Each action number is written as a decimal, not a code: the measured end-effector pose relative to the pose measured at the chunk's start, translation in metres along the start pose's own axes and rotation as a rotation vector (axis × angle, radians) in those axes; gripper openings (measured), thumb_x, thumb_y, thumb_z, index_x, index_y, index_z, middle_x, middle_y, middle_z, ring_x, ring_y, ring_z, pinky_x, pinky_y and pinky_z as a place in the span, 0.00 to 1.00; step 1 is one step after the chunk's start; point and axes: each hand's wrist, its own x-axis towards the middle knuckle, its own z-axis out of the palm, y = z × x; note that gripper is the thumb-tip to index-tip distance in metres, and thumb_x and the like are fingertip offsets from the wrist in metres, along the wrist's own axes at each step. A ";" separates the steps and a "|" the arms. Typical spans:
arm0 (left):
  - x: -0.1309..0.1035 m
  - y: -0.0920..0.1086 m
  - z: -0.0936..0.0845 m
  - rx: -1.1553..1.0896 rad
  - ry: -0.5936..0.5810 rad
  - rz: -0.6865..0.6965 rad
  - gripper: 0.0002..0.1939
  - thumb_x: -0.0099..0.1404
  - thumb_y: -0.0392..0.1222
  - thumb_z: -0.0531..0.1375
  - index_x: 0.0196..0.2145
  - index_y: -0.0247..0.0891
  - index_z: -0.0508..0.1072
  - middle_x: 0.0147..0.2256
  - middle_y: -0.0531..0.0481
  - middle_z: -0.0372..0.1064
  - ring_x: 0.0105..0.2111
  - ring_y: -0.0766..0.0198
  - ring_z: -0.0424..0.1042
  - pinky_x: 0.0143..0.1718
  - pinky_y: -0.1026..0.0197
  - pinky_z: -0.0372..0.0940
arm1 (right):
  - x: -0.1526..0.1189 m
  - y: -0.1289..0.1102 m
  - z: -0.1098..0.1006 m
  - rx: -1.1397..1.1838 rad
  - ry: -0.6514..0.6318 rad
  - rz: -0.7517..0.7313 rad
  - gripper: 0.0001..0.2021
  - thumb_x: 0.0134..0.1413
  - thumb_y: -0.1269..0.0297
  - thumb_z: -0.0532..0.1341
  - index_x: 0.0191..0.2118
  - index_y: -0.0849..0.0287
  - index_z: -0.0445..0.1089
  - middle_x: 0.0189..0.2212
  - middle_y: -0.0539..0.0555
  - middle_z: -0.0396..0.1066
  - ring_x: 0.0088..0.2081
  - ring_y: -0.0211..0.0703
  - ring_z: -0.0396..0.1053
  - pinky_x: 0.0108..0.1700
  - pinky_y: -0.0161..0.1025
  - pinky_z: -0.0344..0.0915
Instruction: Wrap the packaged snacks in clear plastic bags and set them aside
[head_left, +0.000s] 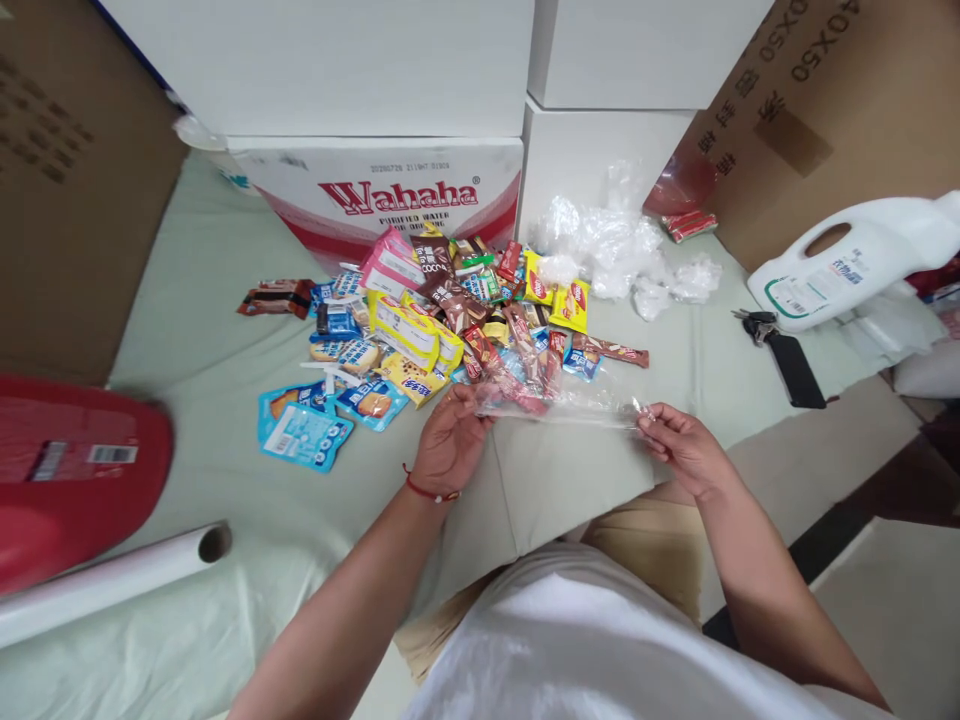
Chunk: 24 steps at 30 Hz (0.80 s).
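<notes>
A clear plastic bag (pixel 562 408) is stretched between my two hands at the front of the green-covered surface. My left hand (pixel 452 440) pinches its left end, beside the pile of snacks. The right end is pinched by my right hand (pixel 681 443). Behind the bag lies a heap of wrapped snacks: yellow packets (pixel 405 330), a pink packet (pixel 391 262), brown wrappers (pixel 459 303) and blue packets (pixel 373 402). Some snacks show through the clear plastic; whether any lie inside it I cannot tell.
Crumpled clear plastic (pixel 600 245) lies behind on the right. A Wahaha carton (pixel 405 190) stands at the back. On the right are a white bottle (pixel 847 260) and a black item with keys (pixel 795 368). A red container (pixel 75 470) and a white roll (pixel 112 580) are left.
</notes>
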 end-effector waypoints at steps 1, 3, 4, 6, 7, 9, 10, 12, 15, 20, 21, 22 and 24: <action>0.000 -0.001 0.000 -0.004 -0.005 0.004 0.11 0.57 0.42 0.68 0.29 0.41 0.67 0.38 0.53 0.73 0.39 0.63 0.73 0.40 0.58 0.69 | 0.002 0.002 -0.003 -0.073 0.051 -0.016 0.23 0.39 0.48 0.78 0.34 0.58 0.74 0.26 0.48 0.67 0.23 0.32 0.53 0.23 0.32 0.49; -0.001 -0.002 0.001 0.000 -0.014 0.007 0.11 0.57 0.42 0.68 0.28 0.41 0.68 0.39 0.53 0.74 0.38 0.64 0.72 0.39 0.59 0.69 | 0.002 0.005 -0.006 -0.235 0.224 -0.109 0.22 0.40 0.49 0.76 0.38 0.57 0.75 0.33 0.51 0.71 0.25 0.34 0.58 0.25 0.34 0.55; -0.002 -0.004 0.002 0.013 -0.019 0.010 0.11 0.57 0.42 0.69 0.29 0.41 0.68 0.40 0.52 0.74 0.38 0.64 0.72 0.39 0.58 0.69 | 0.000 0.005 -0.004 -0.295 0.317 -0.178 0.22 0.42 0.50 0.76 0.40 0.56 0.75 0.36 0.52 0.71 0.27 0.35 0.59 0.27 0.35 0.57; -0.005 -0.006 0.003 0.057 -0.031 0.021 0.11 0.57 0.42 0.70 0.29 0.41 0.70 0.45 0.51 0.75 0.39 0.63 0.73 0.38 0.58 0.69 | -0.007 0.000 0.006 -0.330 0.415 -0.316 0.18 0.48 0.52 0.73 0.42 0.54 0.75 0.36 0.51 0.71 0.28 0.36 0.60 0.30 0.36 0.59; -0.006 -0.006 0.004 0.083 -0.040 0.028 0.11 0.57 0.43 0.70 0.30 0.41 0.71 0.47 0.51 0.75 0.40 0.62 0.73 0.38 0.58 0.69 | -0.011 -0.005 0.014 -0.313 0.400 -0.368 0.15 0.52 0.53 0.71 0.42 0.53 0.75 0.34 0.50 0.70 0.28 0.37 0.60 0.30 0.36 0.58; -0.008 -0.007 0.006 0.128 -0.061 0.041 0.11 0.56 0.43 0.71 0.29 0.41 0.73 0.49 0.49 0.75 0.44 0.60 0.74 0.39 0.58 0.69 | -0.018 -0.017 0.036 -0.255 0.279 -0.427 0.11 0.56 0.54 0.69 0.42 0.52 0.76 0.33 0.50 0.69 0.28 0.37 0.59 0.30 0.37 0.58; -0.009 -0.008 0.007 0.145 -0.073 0.049 0.11 0.55 0.42 0.72 0.29 0.40 0.73 0.49 0.48 0.75 0.46 0.58 0.74 0.40 0.57 0.69 | -0.018 -0.024 0.047 -0.232 0.208 -0.442 0.12 0.56 0.56 0.69 0.45 0.51 0.76 0.35 0.51 0.71 0.28 0.37 0.60 0.30 0.37 0.59; -0.012 -0.008 0.009 0.186 -0.099 0.072 0.11 0.54 0.42 0.73 0.27 0.40 0.74 0.49 0.47 0.75 0.51 0.55 0.73 0.45 0.55 0.69 | -0.013 -0.036 0.070 -0.206 0.063 -0.469 0.23 0.53 0.60 0.71 0.56 0.47 0.74 0.47 0.53 0.73 0.28 0.36 0.62 0.29 0.37 0.61; -0.015 -0.008 0.011 0.253 -0.143 0.104 0.12 0.54 0.43 0.74 0.26 0.39 0.74 0.49 0.46 0.74 0.52 0.53 0.72 0.51 0.52 0.67 | 0.005 -0.045 0.096 -0.217 -0.166 -0.524 0.37 0.49 0.64 0.73 0.65 0.39 0.67 0.67 0.55 0.61 0.32 0.36 0.68 0.29 0.37 0.66; -0.017 -0.005 0.013 0.205 -0.194 0.039 0.16 0.51 0.48 0.75 0.25 0.38 0.73 0.47 0.44 0.73 0.47 0.54 0.73 0.43 0.54 0.70 | 0.025 -0.040 0.110 -0.282 -0.336 -0.626 0.06 0.60 0.60 0.68 0.42 0.49 0.81 0.54 0.56 0.72 0.40 0.44 0.73 0.38 0.41 0.72; -0.018 -0.003 0.015 0.164 -0.189 -0.019 0.18 0.52 0.52 0.74 0.26 0.38 0.73 0.46 0.43 0.74 0.44 0.55 0.73 0.40 0.55 0.70 | 0.025 -0.038 0.110 -0.298 -0.332 -0.663 0.04 0.61 0.59 0.68 0.39 0.50 0.81 0.47 0.56 0.75 0.43 0.46 0.73 0.41 0.42 0.72; -0.017 -0.001 0.017 0.122 -0.169 -0.089 0.21 0.54 0.57 0.72 0.28 0.38 0.73 0.44 0.43 0.74 0.40 0.56 0.73 0.37 0.55 0.70 | 0.023 -0.037 0.110 -0.323 -0.324 -0.710 0.04 0.63 0.60 0.67 0.39 0.50 0.80 0.42 0.55 0.76 0.44 0.47 0.73 0.43 0.43 0.72; -0.016 0.002 0.024 0.087 -0.084 -0.227 0.28 0.57 0.69 0.67 0.33 0.39 0.72 0.39 0.44 0.74 0.33 0.60 0.72 0.32 0.57 0.69 | 0.018 -0.033 0.110 -0.392 -0.324 -0.830 0.04 0.64 0.62 0.66 0.40 0.51 0.79 0.40 0.54 0.77 0.45 0.47 0.74 0.48 0.45 0.72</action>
